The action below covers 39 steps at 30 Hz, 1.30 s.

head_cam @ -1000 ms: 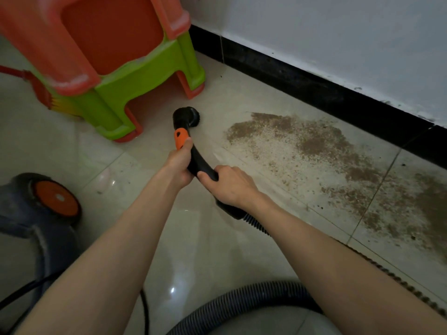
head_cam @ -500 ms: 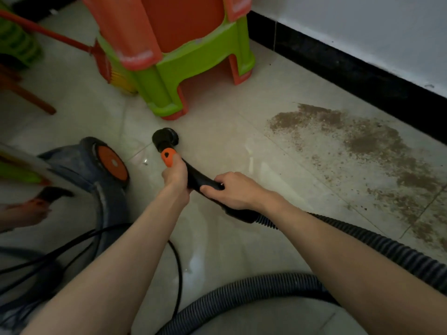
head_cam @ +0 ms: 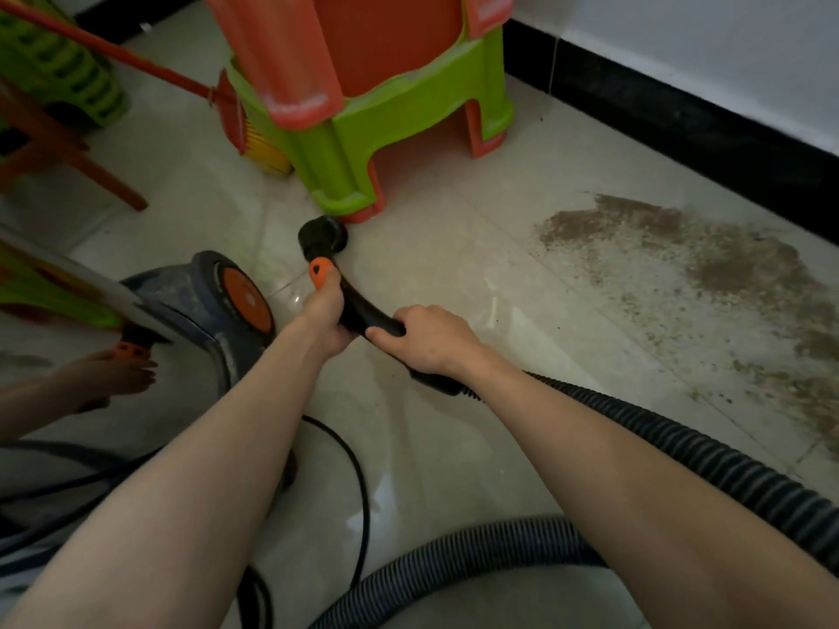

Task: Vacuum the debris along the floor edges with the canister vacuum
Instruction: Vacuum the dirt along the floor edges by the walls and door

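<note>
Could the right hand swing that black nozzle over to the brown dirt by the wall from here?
Probably yes. The right hand grips the handle behind the nozzle, and bare tile lies between it and the debris. The stool stands off to the side, and the hose looks slack.

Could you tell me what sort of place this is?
Probably a room in a home, at a tiled floor edge: a white wall with black skirting, stacked plastic stools, and a broom leaning beside them. It could also be a small shop or storeroom.
</note>
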Each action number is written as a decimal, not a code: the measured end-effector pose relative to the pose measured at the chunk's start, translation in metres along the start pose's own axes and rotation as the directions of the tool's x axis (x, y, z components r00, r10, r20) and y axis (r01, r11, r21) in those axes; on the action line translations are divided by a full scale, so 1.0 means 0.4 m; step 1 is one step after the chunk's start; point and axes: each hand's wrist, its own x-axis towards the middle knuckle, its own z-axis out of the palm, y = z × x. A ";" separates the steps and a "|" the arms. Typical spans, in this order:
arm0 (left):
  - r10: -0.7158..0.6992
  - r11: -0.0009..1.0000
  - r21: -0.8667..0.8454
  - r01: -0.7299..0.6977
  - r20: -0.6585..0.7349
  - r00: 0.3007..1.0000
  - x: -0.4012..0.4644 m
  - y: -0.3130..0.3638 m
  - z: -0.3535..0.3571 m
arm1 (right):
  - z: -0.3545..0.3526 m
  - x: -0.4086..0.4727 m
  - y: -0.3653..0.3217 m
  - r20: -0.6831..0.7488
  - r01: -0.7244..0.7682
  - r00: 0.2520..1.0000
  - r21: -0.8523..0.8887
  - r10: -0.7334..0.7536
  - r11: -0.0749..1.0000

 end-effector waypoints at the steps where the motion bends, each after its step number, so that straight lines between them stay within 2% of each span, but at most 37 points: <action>1: 0.000 1.000 0.000 0.000 -0.006 1.000 0.003 -0.001 0.013 | -0.004 -0.001 0.007 -0.014 -0.014 1.000 -0.006 0.014 1.000; 3: 0.015 1.000 0.001 -0.015 -0.044 0.999 0.004 -0.018 0.021 | -0.006 -0.012 0.019 0.005 -0.022 1.000 0.036 0.022 0.999; 6: 0.057 0.998 -0.002 -0.058 -0.173 0.983 0.003 -0.079 -0.010 | -0.001 -0.045 0.024 0.115 -0.005 0.993 0.131 -0.010 0.991; 9: 0.092 0.992 -0.046 -0.119 -0.385 0.918 -0.033 -0.136 -0.050 | 0.002 -0.091 0.018 0.228 0.017 0.972 0.186 -0.060 0.982; 11: 0.081 0.988 -0.084 -0.128 -0.423 0.903 -0.066 -0.161 -0.056 | -0.003 -0.119 0.017 0.271 -0.006 0.961 0.226 -0.057 0.974; 13: 0.060 0.987 -0.115 -0.110 -0.374 0.925 -0.091 -0.174 -0.053 | -0.008 -0.142 0.019 0.275 -0.005 0.960 0.202 -0.052 0.979; 15: -0.006 0.981 -0.190 -0.036 -0.214 0.977 -0.102 -0.169 -0.046 | -0.017 -0.162 0.023 0.228 0.027 0.973 0.080 -0.044 0.996; 17: -0.040 0.980 -0.196 0.032 -0.039 0.998 -0.106 -0.158 -0.032 | -0.031 -0.178 0.033 0.152 0.025 0.988 -0.025 -0.021 0.999; 18: -0.030 0.985 -0.172 0.026 -0.018 0.999 -0.105 -0.158 -0.025 | -0.039 -0.184 0.038 0.125 0.013 0.992 -0.034 -0.008 0.999; 20: 0.005 0.994 -0.109 -0.013 -0.071 0.997 -0.102 -0.168 -0.010 | -0.050 -0.198 0.047 0.128 -0.001 0.992 0.015 -0.001 1.000; 24: 0.029 0.998 -0.052 -0.044 -0.262 0.965 -0.128 -0.215 -0.017 | -0.057 -0.233 0.041 0.240 -0.006 0.970 0.128 -0.025 0.992; 26: 0.026 0.998 -0.056 -0.042 -0.263 0.964 -0.138 -0.227 -0.021 | -0.060 -0.245 0.042 0.242 -0.005 0.970 0.127 -0.026 0.992; 29: 0.033 0.999 -0.028 -0.042 -0.272 0.962 -0.155 -0.231 -0.008 | -0.051 -0.262 0.041 0.190 0.013 0.982 0.022 -0.017 1.000; 32: 0.040 0.999 -0.020 -0.048 -0.315 0.948 -0.183 -0.244 0.015 | -0.059 -0.287 0.047 0.234 -0.038 0.972 0.129 0.007 0.991; 35: 0.032 0.996 -0.073 -0.055 -0.278 0.960 -0.201 -0.256 0.032 | -0.086 -0.317 0.069 0.284 -0.094 0.958 0.233 0.024 0.968; 39: -0.007 1.000 -0.015 0.006 -0.075 0.997 -0.228 -0.248 0.077 | -0.102 -0.351 0.101 0.196 -0.129 0.977 0.214 0.086 0.968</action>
